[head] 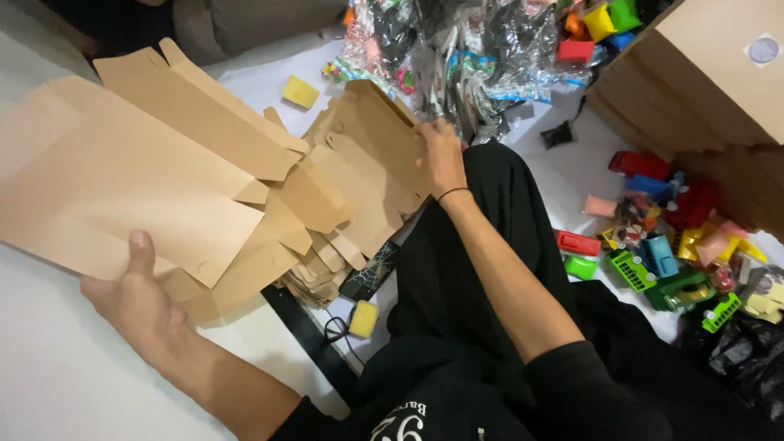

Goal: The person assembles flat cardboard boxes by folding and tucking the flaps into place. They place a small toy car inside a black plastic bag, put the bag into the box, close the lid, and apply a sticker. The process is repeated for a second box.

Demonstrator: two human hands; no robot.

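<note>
My left hand (135,296) grips the near edge of a fanned bundle of flat brown cardboard box blanks (122,175), thumb on top, holding them up at the left. My right hand (441,155) reaches forward over my black-clad knee and touches the far edge of a stack of flat box blanks (359,184) lying on the white floor. Whether its fingers pinch a blank is hidden by the card.
A heap of small colourful plastic toys (661,253) lies at the right. Clear bags of toys (465,49) sit at the back. Stacked brown cartons (702,73) stand at the top right. Yellow blocks (364,318) (300,91) and a black strip (306,335) lie on the floor.
</note>
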